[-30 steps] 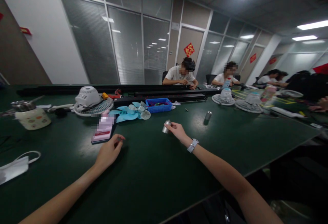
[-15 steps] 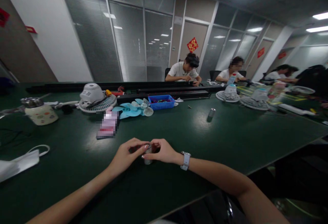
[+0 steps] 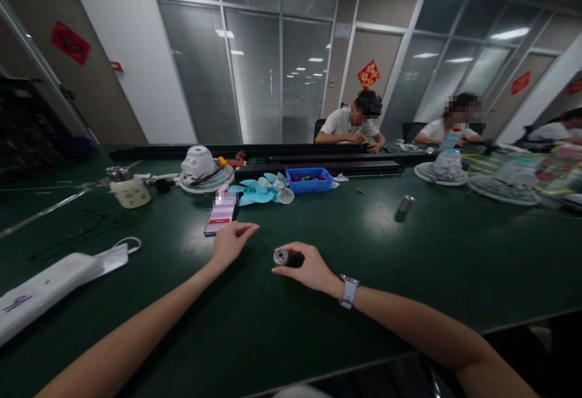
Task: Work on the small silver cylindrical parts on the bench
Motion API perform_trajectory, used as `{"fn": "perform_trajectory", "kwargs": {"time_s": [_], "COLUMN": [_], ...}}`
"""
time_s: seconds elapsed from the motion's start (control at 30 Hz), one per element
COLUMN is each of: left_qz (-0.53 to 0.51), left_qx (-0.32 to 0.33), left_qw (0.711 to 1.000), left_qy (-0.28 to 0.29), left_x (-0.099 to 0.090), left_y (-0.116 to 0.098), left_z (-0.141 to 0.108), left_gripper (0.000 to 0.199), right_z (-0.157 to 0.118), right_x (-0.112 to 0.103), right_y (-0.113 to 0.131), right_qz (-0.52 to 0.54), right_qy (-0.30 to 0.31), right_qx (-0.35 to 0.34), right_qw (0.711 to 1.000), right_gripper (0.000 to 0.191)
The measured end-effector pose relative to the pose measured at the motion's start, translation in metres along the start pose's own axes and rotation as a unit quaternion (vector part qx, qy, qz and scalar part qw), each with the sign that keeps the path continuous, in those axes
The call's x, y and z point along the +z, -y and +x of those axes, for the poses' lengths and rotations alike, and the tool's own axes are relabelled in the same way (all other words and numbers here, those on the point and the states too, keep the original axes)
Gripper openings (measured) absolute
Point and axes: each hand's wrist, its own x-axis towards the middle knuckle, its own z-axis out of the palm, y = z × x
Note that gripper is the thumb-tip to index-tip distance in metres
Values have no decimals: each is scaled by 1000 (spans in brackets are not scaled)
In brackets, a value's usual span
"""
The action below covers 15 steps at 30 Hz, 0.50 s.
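- Metal cylinder (image 3: 280, 257) is at the middle of the surface (image 3: 391, 276), its round end facing up towards you, with holes visible in it.
- Your right hand (image 3: 309, 266) has its grip on that cylinder, thumb on one side and fingers on the other; a pale-strapped watch (image 3: 348, 292) circles your wrist.
- Your left hand (image 3: 231, 243) is just beside the phone (image 3: 221, 215), fingertips drawn close together; you cannot tell from this view whether that grip pinches anything.
- The phone's screen is blurred, with a red bar near the bottom whose lettering is unreadable.
- Dark handwriting marks the white item (image 3: 54, 286) at your lower left, but its characters are unclear.
- Gold characters fill the red diamond sign (image 3: 368, 74) on the far door; another red sign (image 3: 71, 42) at the left carries a dark character.
- The surface is dark green and glossy, with light reflected in it. A second cylinder (image 3: 407, 205) sits to the right, and beyond the phone are pale blue fan blades (image 3: 261, 190), a blue bin (image 3: 310, 183) of small parts and a white fan housing (image 3: 200, 164).
- Around you, glass partitions (image 3: 254, 76) with blinds line the room, and people in white shirts sit across from you.
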Motion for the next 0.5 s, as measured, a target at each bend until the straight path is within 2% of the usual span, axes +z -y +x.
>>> {"fn": "perform_trajectory", "kwargs": {"time_s": [0.1, 0.2, 0.4, 0.5], "left_qz": [57, 80, 45, 18], "left_qx": [1, 5, -13, -47], "left_qw": [998, 995, 998, 999], "left_qy": [36, 60, 37, 21], "left_x": [7, 10, 9, 8], "left_y": [17, 20, 21, 21], "left_z": [2, 0, -1, -3], "left_gripper": [36, 36, 42, 45], "right_z": [0, -1, 0, 12], "right_x": [0, 0, 0, -16], "right_y": [-1, -2, -3, -17], "right_qz": [-3, -3, 29, 74], "right_qy": [11, 17, 20, -23], "right_qx": [13, 19, 36, 46], "right_qw": [1000, 1000, 999, 996], "right_gripper": [46, 46, 45, 46]}}
